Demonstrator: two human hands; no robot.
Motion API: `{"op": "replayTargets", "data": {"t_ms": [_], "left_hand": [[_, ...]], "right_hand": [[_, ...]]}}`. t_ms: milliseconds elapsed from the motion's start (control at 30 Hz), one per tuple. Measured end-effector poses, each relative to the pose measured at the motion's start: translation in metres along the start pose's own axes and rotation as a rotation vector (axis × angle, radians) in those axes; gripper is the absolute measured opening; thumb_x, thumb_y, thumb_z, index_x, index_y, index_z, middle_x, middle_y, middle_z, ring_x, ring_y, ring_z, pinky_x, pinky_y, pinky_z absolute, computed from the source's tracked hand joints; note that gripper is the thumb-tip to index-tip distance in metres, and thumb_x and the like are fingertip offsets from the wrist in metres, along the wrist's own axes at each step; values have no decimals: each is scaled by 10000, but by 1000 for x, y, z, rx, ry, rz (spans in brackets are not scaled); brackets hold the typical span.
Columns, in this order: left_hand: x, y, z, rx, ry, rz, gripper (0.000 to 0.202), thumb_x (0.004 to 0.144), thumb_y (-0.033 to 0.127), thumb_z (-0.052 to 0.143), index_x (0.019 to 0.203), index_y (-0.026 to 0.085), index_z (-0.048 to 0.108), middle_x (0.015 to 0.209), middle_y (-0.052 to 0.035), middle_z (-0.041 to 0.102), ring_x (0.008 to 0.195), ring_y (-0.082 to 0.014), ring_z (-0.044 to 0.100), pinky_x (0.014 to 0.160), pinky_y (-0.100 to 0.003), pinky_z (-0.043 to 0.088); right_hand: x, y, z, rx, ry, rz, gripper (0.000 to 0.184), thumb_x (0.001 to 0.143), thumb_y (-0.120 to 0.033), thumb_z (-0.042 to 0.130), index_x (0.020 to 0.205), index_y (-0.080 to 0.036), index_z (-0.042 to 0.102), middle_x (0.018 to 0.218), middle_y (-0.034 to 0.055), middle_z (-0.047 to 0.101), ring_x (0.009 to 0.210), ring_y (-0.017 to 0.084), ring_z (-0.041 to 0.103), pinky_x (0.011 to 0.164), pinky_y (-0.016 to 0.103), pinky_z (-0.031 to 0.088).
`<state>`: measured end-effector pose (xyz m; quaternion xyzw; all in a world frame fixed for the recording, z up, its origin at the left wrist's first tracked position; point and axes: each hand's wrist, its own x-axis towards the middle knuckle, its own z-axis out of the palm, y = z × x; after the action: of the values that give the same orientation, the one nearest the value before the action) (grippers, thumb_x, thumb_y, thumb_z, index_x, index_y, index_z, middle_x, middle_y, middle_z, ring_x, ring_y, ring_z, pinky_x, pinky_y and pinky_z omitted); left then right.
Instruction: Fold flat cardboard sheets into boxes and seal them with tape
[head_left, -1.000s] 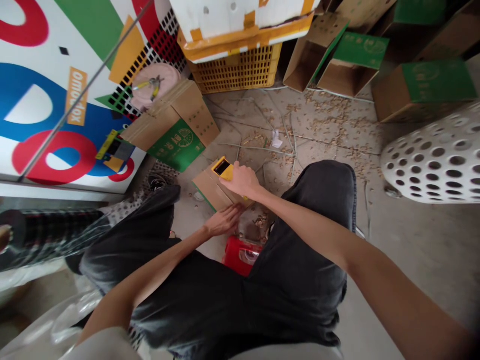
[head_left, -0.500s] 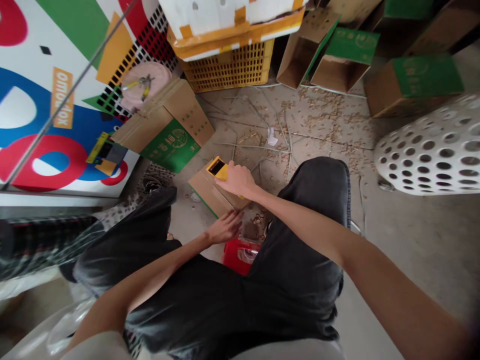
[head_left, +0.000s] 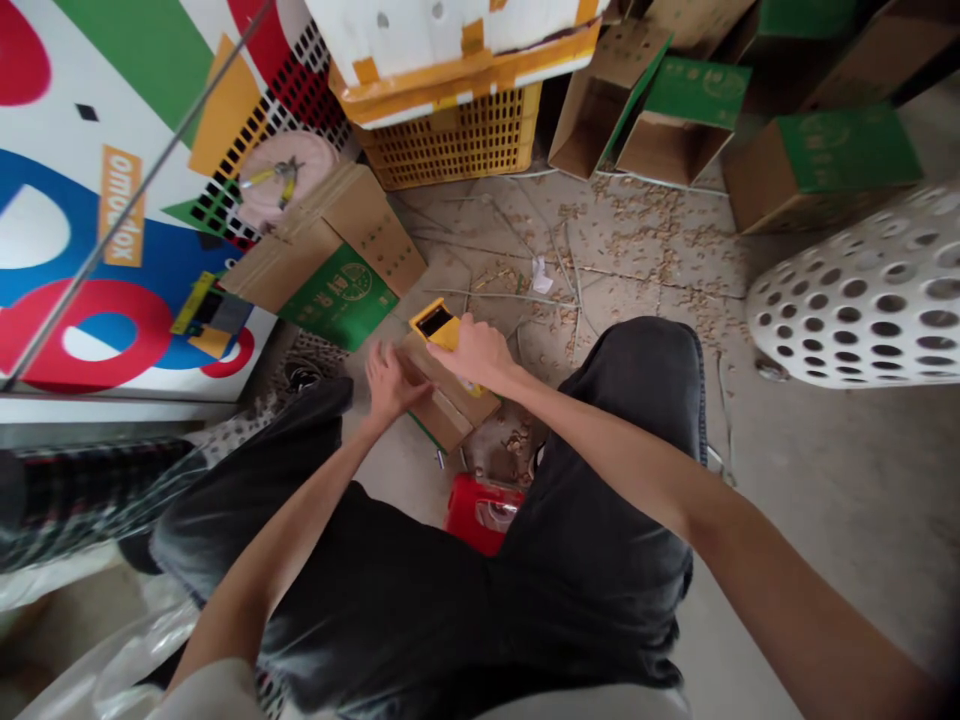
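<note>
Head view: noted a grey concrete floor (head_left: 832, 470), and across it, two spread legs in dark grey trousers (head_left: 390, 590). Found at upper left a large white panel (head_left: 64, 130) printed in red, blue and green; at far right, a white plastic basket (head_left: 862, 312) pierced with round holes. Observed at top centre a white foam box (head_left: 435, 40) bound in orange tape, set on a yellow lattice plastic crate (head_left: 465, 150). Logged behind the basket a brown-and-green cardboard box (head_left: 825, 165); near the panel, a folded brown-and-green cardboard carton (head_left: 345, 285).

Located between the knees, near that carton, a smaller brown cardboard piece (head_left: 448, 408) with a green edge, partly covered by both hands. Sighted below it a red plastic case (head_left: 469, 515).

Found right hand (head_left: 481, 355) over the cardboard's upper right part, wrapped around a yellow hand tool (head_left: 448, 332) with a black front opening; tool front projecting past the fingers to upper left, rear mostly hidden. Cannot tell contact between tool and cardboard. Found left hand (head_left: 390, 385) at the cardboard's left end, with fingers spread and thumb along its surface.

Noted also yellow-handled pliers (head_left: 285, 182), a white paper scrap (head_left: 541, 276) and scattered tan fragments (head_left: 637, 225).
</note>
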<state>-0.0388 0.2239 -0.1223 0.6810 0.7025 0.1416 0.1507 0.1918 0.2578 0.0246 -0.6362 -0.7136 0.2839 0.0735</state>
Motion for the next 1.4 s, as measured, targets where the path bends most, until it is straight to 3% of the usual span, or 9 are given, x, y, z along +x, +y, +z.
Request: {"op": "replayTargets", "data": {"t_ms": [133,233,467,633,733,833,967,1133,1400], "left_hand": [[36,-12,-23,-60,-87,-50,991,667,565,958,1439,139,506,1458,-253,558,1429,-449,497,1188,-588,422],[38,2,-28,-139,-119,1,800,715,530,932,1337,166,586,1351,-191,628,1295,-378,611,1136,-529,499],[-18,62,-35,-93,-83,142,605,835,390,873,1328,186,586,1272,-159,636,1236,-367,647,1045,-560,551],[-66,85,-48,-285,-99,327,318,948,424,775,1170,218,679,1172,-110,718,1078,-279,732,959,-440,616],[-85,91,-49,-356,-179,364,323,949,506,767,1098,221,737,1144,-106,753,1026,-261,759,944,-418,633],[-90,89,-43,-341,-296,334,605,822,614,860,1258,215,727,1307,-147,718,1208,-326,718,1077,-498,591],[-85,76,-32,-327,-459,255,992,704,664,919,1502,179,587,1544,-234,544,1448,-415,548,1203,-586,482],[-72,65,-32,-377,-514,269,796,777,607,884,1430,221,644,1456,-186,599,1378,-361,599,1197,-557,488],[-28,48,-24,-418,-574,106,458,801,463,863,1148,184,756,1109,-107,746,998,-260,711,913,-415,590]], "right_hand": [[-1,-3,-37,81,111,58,667,972,-697,592,1270,-100,615,1151,253,755,1079,395,745,882,457,592],[1,6,-58,109,203,52,684,989,-712,551,1321,-116,593,1121,227,750,1087,403,735,880,479,589],[7,40,-77,139,374,13,721,1010,-738,471,1390,-131,549,1099,204,731,1127,406,710,921,530,577],[6,52,-80,139,378,55,719,1011,-748,452,1358,-126,552,1117,207,719,1144,413,701,931,555,574],[4,56,-81,154,396,52,687,1002,-748,477,1319,-145,570,1096,186,718,1128,400,708,932,560,578],[4,59,-82,169,425,25,657,1002,-745,481,1285,-161,584,1087,171,714,1132,389,708,941,560,580],[6,62,-80,172,406,16,649,997,-739,498,1276,-159,583,1110,177,706,1170,399,691,948,576,576],[11,62,-75,191,400,-27,694,971,-777,516,1271,-153,573,1174,194,690,1227,417,661,972,606,558],[9,55,-72,198,370,-57,674,939,-771,584,1222,-160,585,1156,192,693,1210,408,668,978,596,550]]}}
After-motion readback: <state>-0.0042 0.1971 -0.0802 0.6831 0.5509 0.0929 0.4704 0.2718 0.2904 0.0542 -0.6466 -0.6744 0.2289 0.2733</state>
